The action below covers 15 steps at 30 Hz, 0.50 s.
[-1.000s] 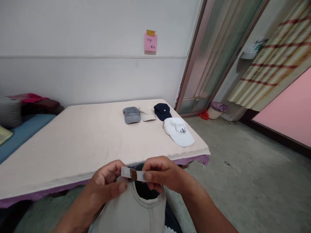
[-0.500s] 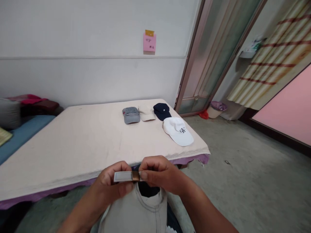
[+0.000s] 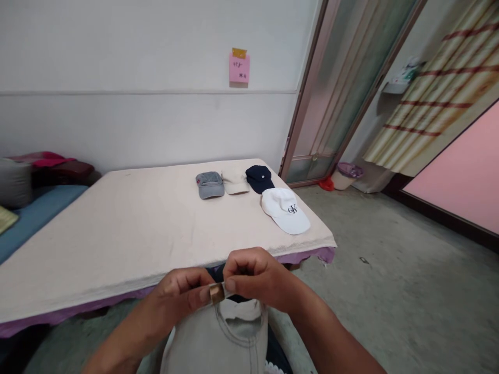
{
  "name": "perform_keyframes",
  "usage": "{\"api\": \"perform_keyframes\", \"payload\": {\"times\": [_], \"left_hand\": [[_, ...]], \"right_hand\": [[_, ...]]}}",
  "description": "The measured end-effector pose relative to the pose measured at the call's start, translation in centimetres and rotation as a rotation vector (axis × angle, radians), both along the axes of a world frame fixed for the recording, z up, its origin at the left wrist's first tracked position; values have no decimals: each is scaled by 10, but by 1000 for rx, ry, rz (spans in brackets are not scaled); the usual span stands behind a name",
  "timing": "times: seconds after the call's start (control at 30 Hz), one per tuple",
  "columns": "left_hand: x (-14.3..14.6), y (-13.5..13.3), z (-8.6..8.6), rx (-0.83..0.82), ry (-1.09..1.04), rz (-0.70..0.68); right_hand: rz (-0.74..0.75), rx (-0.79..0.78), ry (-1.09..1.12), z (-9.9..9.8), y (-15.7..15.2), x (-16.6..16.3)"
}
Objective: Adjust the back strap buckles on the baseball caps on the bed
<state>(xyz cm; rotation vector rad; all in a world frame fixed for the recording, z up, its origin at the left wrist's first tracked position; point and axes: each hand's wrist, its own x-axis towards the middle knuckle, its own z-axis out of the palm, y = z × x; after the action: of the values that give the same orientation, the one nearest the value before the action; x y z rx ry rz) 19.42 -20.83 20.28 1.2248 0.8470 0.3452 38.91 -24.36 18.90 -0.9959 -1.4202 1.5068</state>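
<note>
The left hand [image 3: 182,295] pinches a strap [image 3: 227,292] with its fingers beside a brass-coloured buckle [image 3: 217,294], the grey-beige cap [image 3: 216,340] is just below it, in front of the bed [image 3: 218,228], and the right hand [image 3: 255,275] pinches the strap on the buckle's other side.

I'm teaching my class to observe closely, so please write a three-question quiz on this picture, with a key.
1. True or false: the white cap lies nearer the person than the navy cap.
2. Which cap lies between the grey cap and the navy cap? A) white B) beige C) red
3. Fill in: the left hand and right hand grip the strap of the held cap on either side of a brass-coloured ____.

Key: 1 true; 2 B, the beige cap; 3 buckle.
</note>
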Motion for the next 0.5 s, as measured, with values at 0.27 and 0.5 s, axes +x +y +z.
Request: {"api": "perform_keyframes", "payload": {"times": [0.27,0.5], "left_hand": [[2,3,-12,9,8,-3],[3,2,-8,-52,0,-9]], "right_hand": [[20,-98,108,-9,3,-1],[37,-145,209,-13,4,-1]]}}
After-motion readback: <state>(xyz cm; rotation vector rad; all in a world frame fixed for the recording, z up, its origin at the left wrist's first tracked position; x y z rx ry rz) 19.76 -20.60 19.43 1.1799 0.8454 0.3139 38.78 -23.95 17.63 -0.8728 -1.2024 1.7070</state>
